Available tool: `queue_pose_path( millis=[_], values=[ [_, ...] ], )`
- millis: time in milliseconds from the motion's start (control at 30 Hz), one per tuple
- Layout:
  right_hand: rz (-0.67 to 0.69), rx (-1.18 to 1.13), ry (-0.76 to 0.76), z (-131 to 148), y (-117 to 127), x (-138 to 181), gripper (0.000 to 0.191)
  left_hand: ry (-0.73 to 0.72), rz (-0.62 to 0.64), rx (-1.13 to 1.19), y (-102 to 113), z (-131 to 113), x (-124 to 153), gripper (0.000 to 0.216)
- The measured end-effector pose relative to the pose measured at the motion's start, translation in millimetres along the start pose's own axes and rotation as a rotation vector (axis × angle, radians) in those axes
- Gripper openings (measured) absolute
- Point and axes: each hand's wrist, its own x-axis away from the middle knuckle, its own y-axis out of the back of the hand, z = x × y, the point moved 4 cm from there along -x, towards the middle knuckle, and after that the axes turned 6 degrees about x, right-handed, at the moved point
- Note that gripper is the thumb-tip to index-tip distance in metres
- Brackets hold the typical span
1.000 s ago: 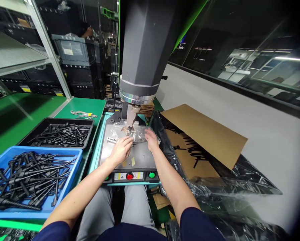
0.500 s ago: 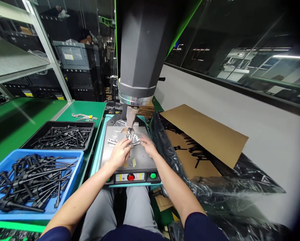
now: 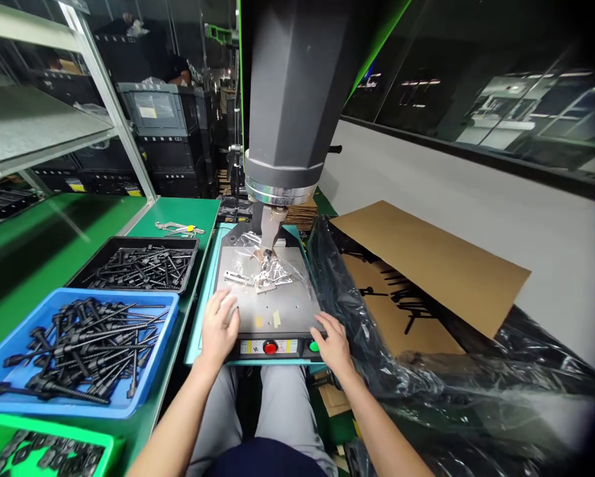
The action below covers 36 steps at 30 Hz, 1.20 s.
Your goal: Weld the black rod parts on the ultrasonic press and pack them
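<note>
Clear film (image 3: 280,270), crumpled and shiny, lies on the far half of the metal plate (image 3: 248,319), under the press horn (image 3: 270,228), bunched around a small dark part (image 3: 266,254). Left hand (image 3: 219,326): fingers parted, loosely bent, thumb away from them, grasping nothing; it's at the near left corner of the press base, contact can't be told from here. Right hand (image 3: 331,341): fingers half spread, grip empty, near right corner, thumb side by the green button (image 3: 314,346); pressing or not, can't tell. Both hands are apart from the film.

Red button (image 3: 270,347) sits mid-front between the hands, white-and-yellow labels (image 3: 288,346) either side; dark marks on them, too small to read from where I stand. Far left, stacked black bins (image 3: 171,154) carry white characters, not legible; grey crate (image 3: 156,109) on top has a white paper label, also unreadable. Blue tray (image 3: 54,407) of black threaded parts, near left; black tray (image 3: 192,268) of similar pieces just beyond it.
</note>
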Motion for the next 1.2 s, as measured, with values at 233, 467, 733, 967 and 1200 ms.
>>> queue_pose_path(
  millis=[233,467,733,967,1200],
  values=[
    [0.062,0.054,-0.120,-44.8,-14.5,53.1,0.072,0.507,0.062,-0.059,-6.3,67.1,105.9,0.055],
    [0.068,0.026,-0.147,-52.7,-21.8,50.7,0.079,0.555,0.202,0.154,1.3,89.4,127.0,0.058],
    [0.094,-0.024,-0.214,-59.4,-25.1,50.1,0.080,0.586,0.186,0.203,5.7,91.5,123.0,0.059],
    [0.147,-0.088,-0.196,-48.1,-18.3,48.2,0.082,0.601,0.166,0.190,3.3,86.6,120.1,0.060],
    [0.144,-0.112,-0.186,-34.8,-17.4,51.5,0.082,0.582,0.103,0.093,-2.8,85.5,116.0,0.052]
  ],
)
